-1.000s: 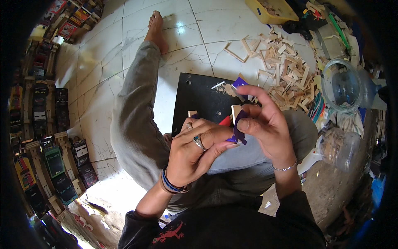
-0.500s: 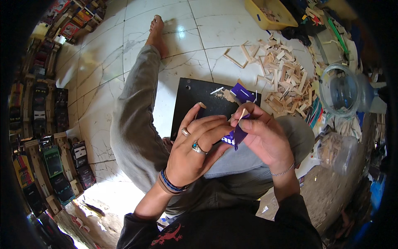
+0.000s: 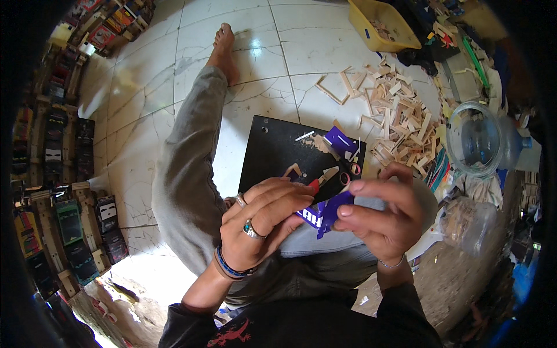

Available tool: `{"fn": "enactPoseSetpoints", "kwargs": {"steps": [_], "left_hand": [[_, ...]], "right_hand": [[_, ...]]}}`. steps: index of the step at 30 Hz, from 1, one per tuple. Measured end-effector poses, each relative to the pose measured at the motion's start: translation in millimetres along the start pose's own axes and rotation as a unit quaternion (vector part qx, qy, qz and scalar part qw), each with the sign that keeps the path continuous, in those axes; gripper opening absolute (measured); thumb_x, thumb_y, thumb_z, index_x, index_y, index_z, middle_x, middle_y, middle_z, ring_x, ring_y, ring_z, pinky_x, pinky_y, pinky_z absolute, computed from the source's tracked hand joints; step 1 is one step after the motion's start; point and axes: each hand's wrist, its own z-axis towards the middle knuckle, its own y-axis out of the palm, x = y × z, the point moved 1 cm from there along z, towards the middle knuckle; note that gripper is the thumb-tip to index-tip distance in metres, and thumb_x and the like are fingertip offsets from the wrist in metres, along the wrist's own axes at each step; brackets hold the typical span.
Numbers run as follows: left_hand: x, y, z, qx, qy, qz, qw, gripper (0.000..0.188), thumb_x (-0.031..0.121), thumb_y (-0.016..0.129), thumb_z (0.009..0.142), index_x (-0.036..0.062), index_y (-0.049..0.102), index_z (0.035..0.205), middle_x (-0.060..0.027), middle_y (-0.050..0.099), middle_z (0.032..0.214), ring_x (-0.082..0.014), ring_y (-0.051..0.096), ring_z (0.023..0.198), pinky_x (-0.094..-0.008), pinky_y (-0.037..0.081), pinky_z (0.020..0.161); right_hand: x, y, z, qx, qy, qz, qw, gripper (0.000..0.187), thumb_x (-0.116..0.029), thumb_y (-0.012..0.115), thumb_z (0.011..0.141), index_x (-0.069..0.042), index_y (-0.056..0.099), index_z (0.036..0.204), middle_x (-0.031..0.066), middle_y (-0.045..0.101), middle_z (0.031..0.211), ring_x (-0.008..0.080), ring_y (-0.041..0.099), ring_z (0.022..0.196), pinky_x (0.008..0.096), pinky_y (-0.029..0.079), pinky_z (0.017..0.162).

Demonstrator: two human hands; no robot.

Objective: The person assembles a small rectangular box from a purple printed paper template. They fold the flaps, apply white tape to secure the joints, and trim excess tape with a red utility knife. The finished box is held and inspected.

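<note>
Purple pc (image 3: 329, 214) in L hand (image 3: 253, 221); R hand (image 3: 390, 219) thumb on rt end

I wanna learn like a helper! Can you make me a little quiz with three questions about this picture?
1. What do the left hand and right hand both touch?
A) a clear jug
B) a purple piece
C) a yellow tub

2. True or false: many wooden pieces lie heaped on the tiled floor.

3. Which hand has rings showing on its fingers?

Key:
1. B
2. True
3. The left hand
</note>
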Motion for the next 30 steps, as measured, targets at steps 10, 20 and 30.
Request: {"fn": "enactPoseSetpoints", "kwargs": {"steps": [10,20,30], "left_hand": [[3.4,-1.8,-0.2,-0.015,0.016,-0.021,1.000,0.028,0.007,0.080,0.082,0.0007,0.074,0.108,-0.0137,0.076,0.110,-0.0281,0.072,0.106,-0.0435,0.060,0.095],[10.3,-11.7,1.6,-0.042,0.070,-0.005,0.997,0.030,0.013,0.076,0.085,0.0022,0.075,0.112,-0.0125,0.076,0.113,-0.0259,0.071,0.112,-0.0449,0.059,0.098],[20.3,-16.3,3.5,-0.050,0.108,0.042,0.992,0.027,0.012,0.079,0.083,0.0043,0.073,0.109,-0.0100,0.075,0.109,-0.0247,0.070,0.106,-0.0437,0.060,0.093]], "right_hand": [[0.4,0.8,1.5,-0.020,-0.021,0.033,0.999,0.041,-0.036,0.092,0.064,-0.030,0.080,0.103,-0.0103,0.071,0.106,0.0055,0.066,0.094,0.0341,0.045,0.081],[-7.1,-9.4,13.5,-0.075,-0.027,0.059,0.995,0.030,-0.051,0.081,0.064,-0.030,0.081,0.085,-0.0090,0.065,0.090,0.0096,0.061,0.077,0.0378,0.045,0.073],[-10.1,-15.4,20.1,-0.138,-0.003,0.121,0.983,0.027,-0.038,0.086,0.070,-0.024,0.081,0.092,-0.0085,0.067,0.089,0.0080,0.064,0.072,0.0290,0.046,0.063]]}}
